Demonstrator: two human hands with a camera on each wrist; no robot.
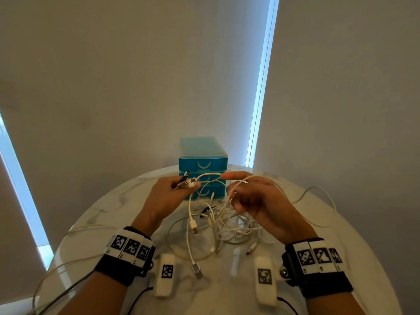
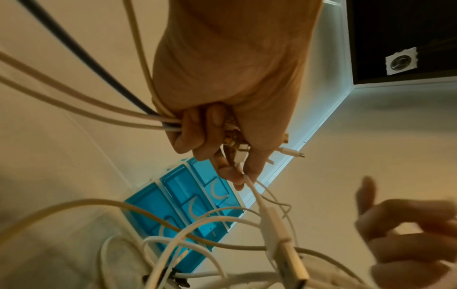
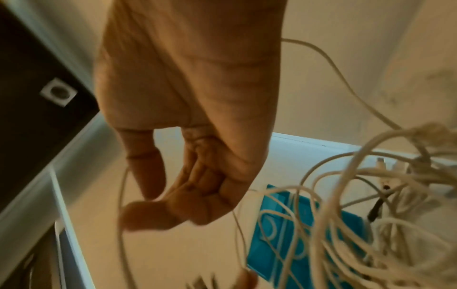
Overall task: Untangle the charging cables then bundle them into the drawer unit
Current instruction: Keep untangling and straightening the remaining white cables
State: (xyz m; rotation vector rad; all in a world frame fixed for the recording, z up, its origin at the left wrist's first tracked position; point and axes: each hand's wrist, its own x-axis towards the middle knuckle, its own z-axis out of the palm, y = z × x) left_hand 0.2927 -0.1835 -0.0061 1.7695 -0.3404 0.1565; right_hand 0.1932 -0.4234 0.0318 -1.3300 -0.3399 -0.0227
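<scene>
- Left hand point(image 1: 167, 196) raised above the surface point(image 1: 95, 214); fingers point(image 2: 197, 133) curled tight round a bunch of cable ends point(image 1: 187, 181) — plugs poke out past the fingertips.
- Right hand point(image 1: 256, 201): index finger straight, other fingers loosely curled, a white cable point(image 1: 261, 178) draped over them; whether they pinch it — cannot tell.
- Tangled charging cables point(image 1: 225, 221) hang below both hands' fingers, onto the surface.
- Blue drawer unit point(image 1: 202, 155) just beyond the fingertips, drawers closed.
</scene>
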